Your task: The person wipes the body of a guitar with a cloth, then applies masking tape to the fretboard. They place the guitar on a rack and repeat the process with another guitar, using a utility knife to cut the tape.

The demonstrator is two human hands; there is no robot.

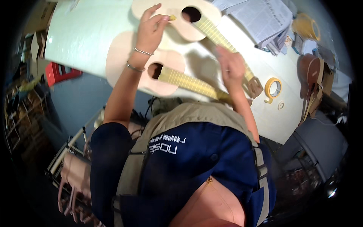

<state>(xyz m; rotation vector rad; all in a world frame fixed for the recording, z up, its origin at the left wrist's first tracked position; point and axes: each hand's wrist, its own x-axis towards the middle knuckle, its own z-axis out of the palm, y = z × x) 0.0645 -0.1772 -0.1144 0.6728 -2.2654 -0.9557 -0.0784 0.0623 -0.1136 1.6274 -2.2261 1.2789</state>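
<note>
Closest to the camera is the wearer's navy shirt, crossed by the straps of a khaki apron; beyond it stands a white table. Two pale, unvarnished ukulele-type instruments lie there roughly parallel, necks toward the right: the nearer instrument next to the wearer, the farther instrument behind it. Both fingerboards bear a yellow covering with fret lines visible, probably masking tape. Left hand: thumb and forefinger closed in a pinch on a small yellow piece, held over the farther body, left of its soundhole; the other fingers are raised free. Whether the piece touches the wood cannot be determined. Right hand: blurred, at the farther neck; its opening, any contact and any hold cannot be told. Right of the headstocks lie a yellow tape roll with a loose tail and a small pale roll. Assessment: the step in hand appears to be handling tape during masking of the farther instrument; application or removal cannot be distinguished. The next move would call for keeping the pinch light, steadying the neck, and preventing the adhesive from catching on bare wood.
</note>
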